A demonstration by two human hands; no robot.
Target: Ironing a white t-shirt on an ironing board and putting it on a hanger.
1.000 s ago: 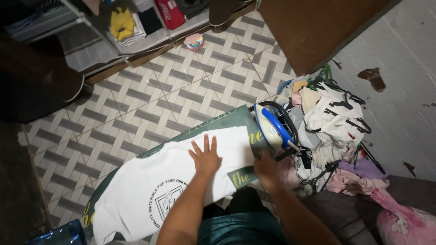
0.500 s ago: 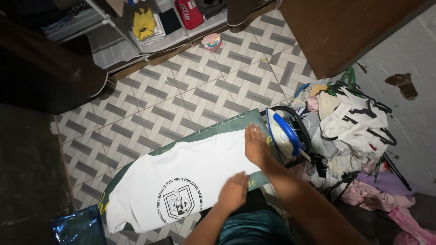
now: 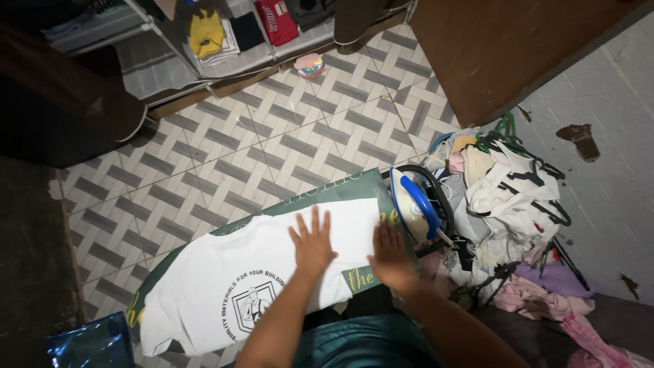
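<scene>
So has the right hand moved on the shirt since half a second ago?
Yes. The right hand slid back from beside the iron toward the board's near edge, on the white shirt.

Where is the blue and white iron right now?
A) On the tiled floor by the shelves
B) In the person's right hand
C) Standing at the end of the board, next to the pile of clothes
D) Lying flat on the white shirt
C: the iron stands on end at the board tip beside the clothes pile, while both hands lie flat, left hand on the white shirt, right hand at its edge.

Matt white cloth shirt (image 3: 231, 286), glossy blue-and-white plastic iron (image 3: 414, 204), smooth patterned ceramic floor tiles (image 3: 225, 157).
</scene>
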